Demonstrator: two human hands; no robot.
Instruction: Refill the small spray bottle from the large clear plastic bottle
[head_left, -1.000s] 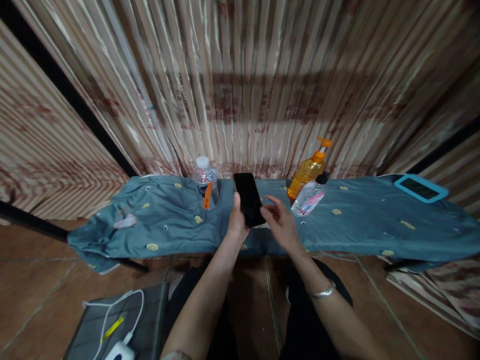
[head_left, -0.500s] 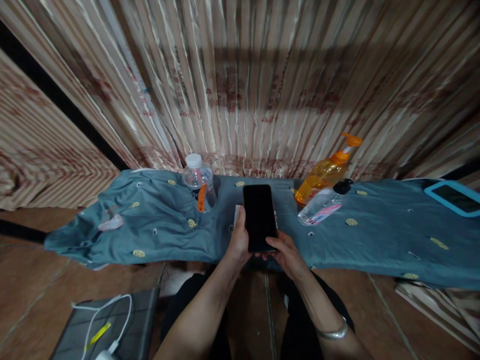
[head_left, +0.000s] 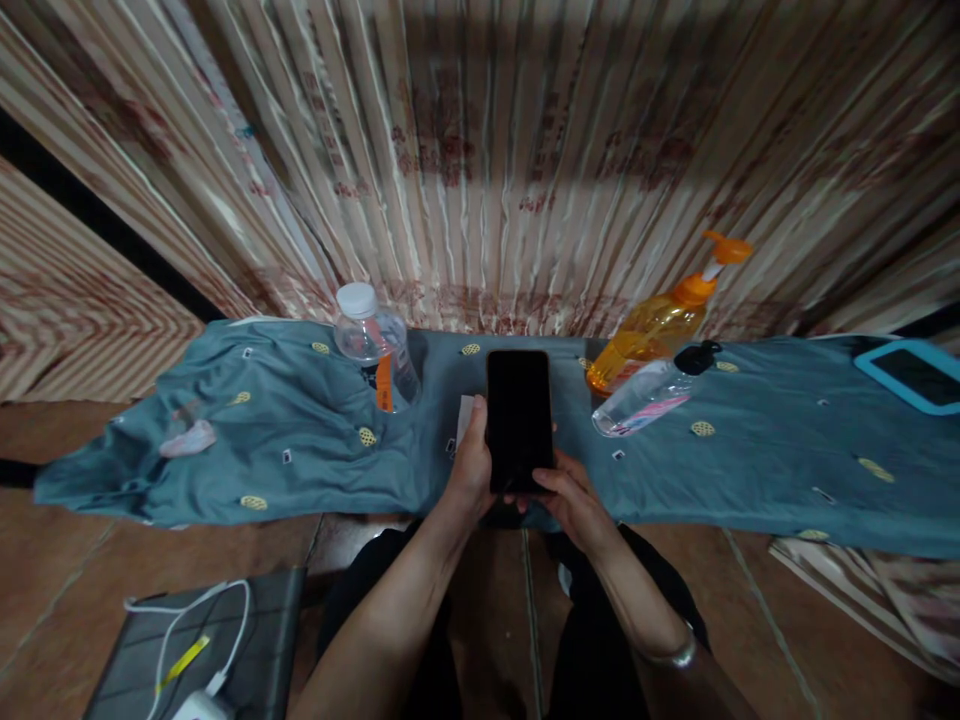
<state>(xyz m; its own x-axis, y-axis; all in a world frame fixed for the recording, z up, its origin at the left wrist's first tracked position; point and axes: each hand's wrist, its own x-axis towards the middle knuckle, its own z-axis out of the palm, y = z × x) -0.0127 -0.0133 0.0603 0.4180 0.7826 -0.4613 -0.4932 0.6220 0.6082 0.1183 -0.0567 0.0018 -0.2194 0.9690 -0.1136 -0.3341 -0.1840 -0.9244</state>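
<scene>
A smartphone [head_left: 519, 420] with a dark screen is held upright between both hands, above the front edge of the cloth-covered surface. My left hand [head_left: 472, 465] grips its left side, thumb along the edge. At the lower right corner, my right hand [head_left: 571, 495] is closed on it, thumb on the screen's bottom edge; its other fingers are partly hidden behind. A white piece of paper or card [head_left: 465, 420] shows beside my left thumb; whether that hand holds it too, I cannot tell. A silver bracelet circles my right wrist.
On the blue cloth [head_left: 300, 480] stand a clear white-capped bottle [head_left: 386, 360], an orange pump bottle [head_left: 649, 335] and a clear black-topped bottle [head_left: 649, 395]. A blue-framed tablet [head_left: 915, 375] lies far right, a small clear-and-pink item [head_left: 189, 438] left. A white cable [head_left: 244, 625] rests on a dark box.
The view has shifted slightly, so the bottles appear higher and further apart. Both hands still hold the phone, which appears a little higher and larger.
</scene>
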